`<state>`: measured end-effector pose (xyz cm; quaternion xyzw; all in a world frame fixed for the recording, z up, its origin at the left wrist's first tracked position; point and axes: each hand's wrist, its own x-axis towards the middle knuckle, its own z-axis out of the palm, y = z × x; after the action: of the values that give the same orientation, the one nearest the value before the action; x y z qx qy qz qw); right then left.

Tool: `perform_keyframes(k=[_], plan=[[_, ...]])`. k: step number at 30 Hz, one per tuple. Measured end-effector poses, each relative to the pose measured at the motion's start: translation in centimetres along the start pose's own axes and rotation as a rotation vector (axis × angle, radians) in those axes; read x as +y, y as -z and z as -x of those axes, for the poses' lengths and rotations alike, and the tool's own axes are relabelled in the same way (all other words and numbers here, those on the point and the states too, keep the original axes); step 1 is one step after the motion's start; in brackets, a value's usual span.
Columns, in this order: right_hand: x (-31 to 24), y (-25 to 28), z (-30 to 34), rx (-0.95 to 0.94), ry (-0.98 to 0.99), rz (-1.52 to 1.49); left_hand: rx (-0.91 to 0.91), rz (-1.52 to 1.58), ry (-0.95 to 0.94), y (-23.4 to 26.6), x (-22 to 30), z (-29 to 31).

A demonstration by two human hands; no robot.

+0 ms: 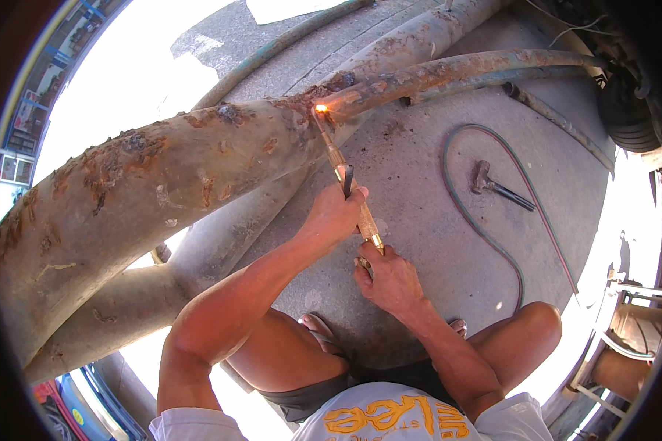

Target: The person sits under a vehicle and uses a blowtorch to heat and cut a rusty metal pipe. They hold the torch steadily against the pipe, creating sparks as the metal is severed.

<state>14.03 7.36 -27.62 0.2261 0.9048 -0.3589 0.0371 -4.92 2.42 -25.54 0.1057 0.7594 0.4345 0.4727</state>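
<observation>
Both of my hands are on a brass-coloured cutting torch [336, 157], tilted up and slightly left from my lap side. My left hand [337, 213] is closed round the handle beside a black lever. Lower down, my right hand [391, 281] grips the torch's rear end by its brass fittings; some of its fingers are hidden. A bright orange flame [321, 109] glows at the tip, against the rusty joint where a thinner branch pipe [449, 72] meets a large, scaly steel pipe [169, 158].
A hammer [502, 185] with a dark handle lies on the concrete floor at right, within a loop of twin hose [449, 176]. Another thick pipe [221, 231] runs under the large one. A thin pipe [559, 126] rests farther right. Metal frame equipment [625, 331] stands at the right edge.
</observation>
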Motion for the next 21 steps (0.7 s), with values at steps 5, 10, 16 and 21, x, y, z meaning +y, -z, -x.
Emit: perform_keyframes(k=[5, 10, 16, 21], plan=[[-0.05, 0.06, -0.04, 0.003, -0.002, -0.008, 0.003, -0.011, -0.009, 0.05, 0.02, -0.08], [-0.11, 0.23, -0.09, -0.005, 0.001, 0.001, 0.002, 0.012, -0.010, 0.07, 0.00, -0.05], [-0.28, 0.25, 0.09, -0.013, -0.006, 0.034, -0.029, 0.006, 0.013, 0.20, -0.33, -0.52], [-0.12, 0.16, 0.00, -0.061, -0.049, 0.108, -0.036, -0.017, 0.041, 0.28, -0.60, -0.97]])
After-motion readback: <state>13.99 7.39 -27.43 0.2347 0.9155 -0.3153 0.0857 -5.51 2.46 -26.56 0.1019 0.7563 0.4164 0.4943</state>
